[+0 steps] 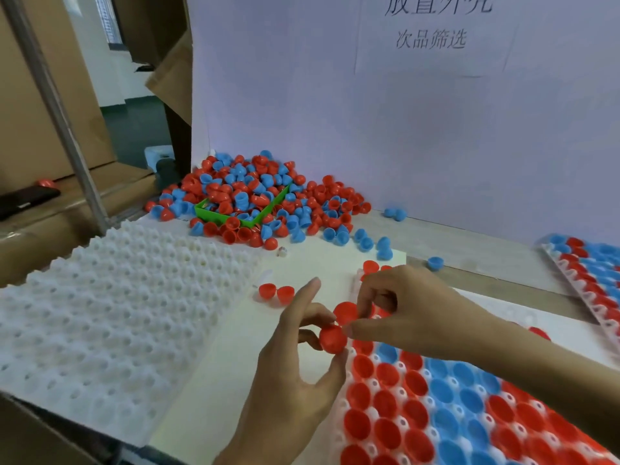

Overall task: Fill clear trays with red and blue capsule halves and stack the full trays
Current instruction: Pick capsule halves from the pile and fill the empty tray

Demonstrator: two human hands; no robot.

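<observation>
Left hand (pixel 295 360) pinches one red half (pixel 332 337), right hand (pixel 402 310) pinches another (pixel 346 313), both just above the tray (pixel 436 407) edge below the fingers; a loose pinch risks dropping a half onto the tabletop (pixel 208 380).

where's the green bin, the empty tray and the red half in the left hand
green bin (pixel 246 222), head view, front rim
empty tray (pixel 110 317), head view, bumpy middle
red half (pixel 332 338), head view, rounded side, pinched by left hand (pixel 292 374)
</observation>
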